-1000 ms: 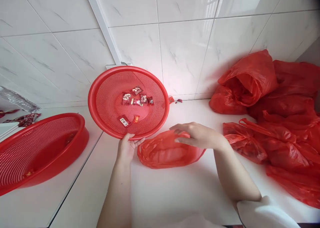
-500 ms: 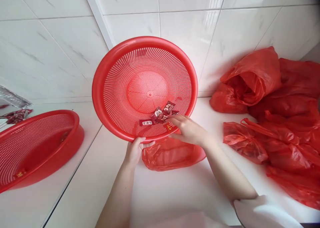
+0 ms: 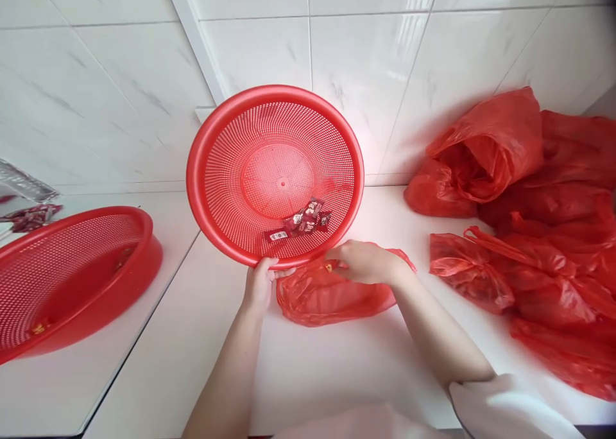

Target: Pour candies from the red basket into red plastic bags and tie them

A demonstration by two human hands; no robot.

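My left hand (image 3: pixel 260 287) grips the near rim of a round red plastic colander (image 3: pixel 202 217), which is tipped up so its inside faces me. Several small dark red wrapped packets (image 3: pixel 308 219) lie together at the low side of its mesh. Just outside the rim, my right hand (image 3: pixel 362 261) is closed on a small red packet with yellow print (image 3: pixel 330 267); the fingers hide most of it. Beneath that hand a red plastic bag (image 3: pixel 332 304) lies spread with its mouth open on the white table.
A second red colander (image 3: pixel 139 278) stands at the left with a few small packets inside. Behind it are dark red packets (image 3: pixel 31 219) and clear wrapping. Red plastic bags (image 3: pixel 553 259) are heaped at the right. White tiled wall (image 3: pixel 366 73) rises behind the table (image 3: pixel 298 375).
My right hand has come out of the colander with the yellow-printed packet and is now over the open bag. The colander has shifted slightly, still in my left hand.
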